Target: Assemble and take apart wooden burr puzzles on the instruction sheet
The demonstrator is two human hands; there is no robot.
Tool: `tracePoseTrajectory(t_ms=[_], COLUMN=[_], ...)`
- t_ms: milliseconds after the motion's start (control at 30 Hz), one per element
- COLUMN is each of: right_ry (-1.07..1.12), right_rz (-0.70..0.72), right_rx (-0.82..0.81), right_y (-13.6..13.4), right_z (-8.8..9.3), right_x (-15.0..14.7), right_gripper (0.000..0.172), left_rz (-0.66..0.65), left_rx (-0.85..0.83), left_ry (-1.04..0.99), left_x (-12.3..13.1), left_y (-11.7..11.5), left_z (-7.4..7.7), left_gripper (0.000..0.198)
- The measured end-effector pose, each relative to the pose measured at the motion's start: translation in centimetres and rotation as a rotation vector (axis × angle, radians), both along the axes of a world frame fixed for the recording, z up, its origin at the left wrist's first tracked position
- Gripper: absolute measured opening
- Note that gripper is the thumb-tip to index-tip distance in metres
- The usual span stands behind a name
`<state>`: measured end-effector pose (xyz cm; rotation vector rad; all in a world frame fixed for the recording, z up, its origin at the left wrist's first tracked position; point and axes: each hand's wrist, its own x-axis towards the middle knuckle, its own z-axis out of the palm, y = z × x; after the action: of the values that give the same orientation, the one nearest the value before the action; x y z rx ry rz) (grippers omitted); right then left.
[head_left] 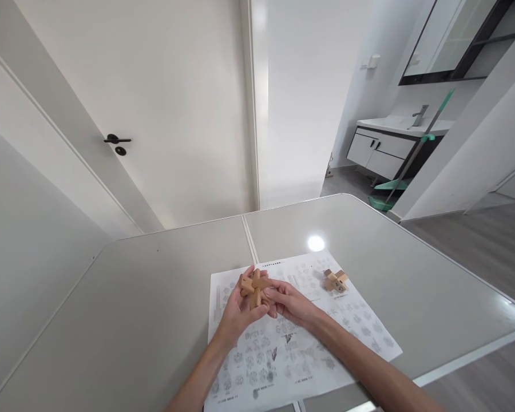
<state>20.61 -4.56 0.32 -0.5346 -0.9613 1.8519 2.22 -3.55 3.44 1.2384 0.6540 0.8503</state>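
Note:
A wooden interlocking burr puzzle (256, 284) is held between my two hands, just above a printed sheet. My left hand (239, 309) wraps round its left and lower side, thumb along the bottom. From the right, my right hand (288, 302) pinches a piece of the same puzzle between thumb and fingers. Parts of the puzzle are hidden behind the fingers. A second, smaller wooden puzzle (336, 281) sits on the sheet's right side, apart from both hands. Beneath everything lies the white instruction sheet (343, 366), printed with rows of small grey diagrams.
The grey table (154, 320) has a pale edge and a seam down its middle. A closed door (175, 103) with a black handle stands beyond it. At the back right are a washbasin cabinet (381, 149) and a green broom (429, 137) with a dustpan.

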Motion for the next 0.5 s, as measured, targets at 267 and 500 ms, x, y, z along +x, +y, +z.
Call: tracePoseTrajectory(t_ms=[267, 500], right_ry=[0.005, -0.006], right_rz=[-0.03, -0.109], right_rx=[-0.022, 0.057], right_y=[-0.14, -0.32], right_z=[0.49, 0.54], right_x=[-0.4, -0.8], right_gripper=[0.036, 0.034], left_rz=[0.019, 0.033], left_rx=[-0.052, 0.055], left_ry=[-0.052, 0.001], left_x=[-0.21, -0.29], left_y=[0.78, 0.75], left_z=[-0.95, -0.55], left_gripper=[0.08, 0.08])
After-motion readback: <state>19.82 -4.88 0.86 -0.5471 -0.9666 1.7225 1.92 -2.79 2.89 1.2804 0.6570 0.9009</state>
